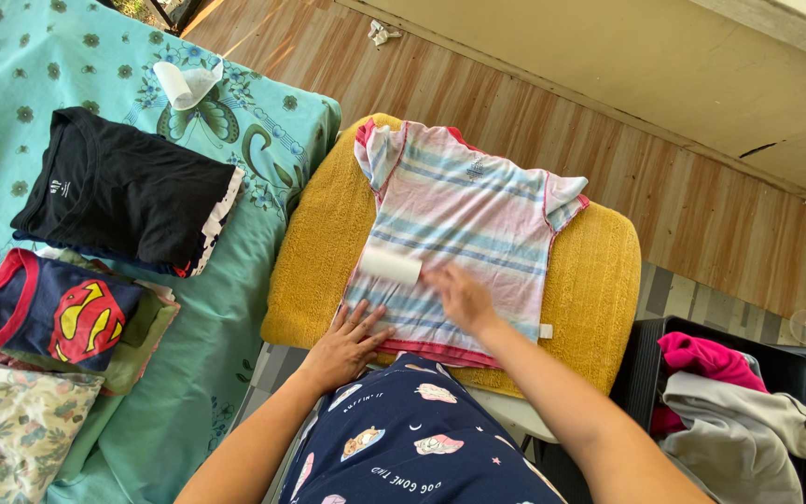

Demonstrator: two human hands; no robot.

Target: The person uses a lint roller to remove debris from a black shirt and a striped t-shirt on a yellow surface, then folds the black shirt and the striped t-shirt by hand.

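A small pink, white and blue striped shirt [471, 224] lies flat on a yellow towel-covered surface [590, 280]. My left hand [347, 343] presses flat on the shirt's lower left hem, fingers spread. Blurred, my right hand [459, 294] rests on the lower middle of the shirt. A white roller [390, 266] lies on the shirt just left of my right hand; whether the hand holds it is unclear.
On a teal floral sheet [235, 280] to the left sit folded clothes: a black shirt [128, 191], a navy and red shirt [48, 313], a floral piece [11, 429]. A black basket [650, 359] at right holds pink and grey garments. Wooden floor lies beyond.
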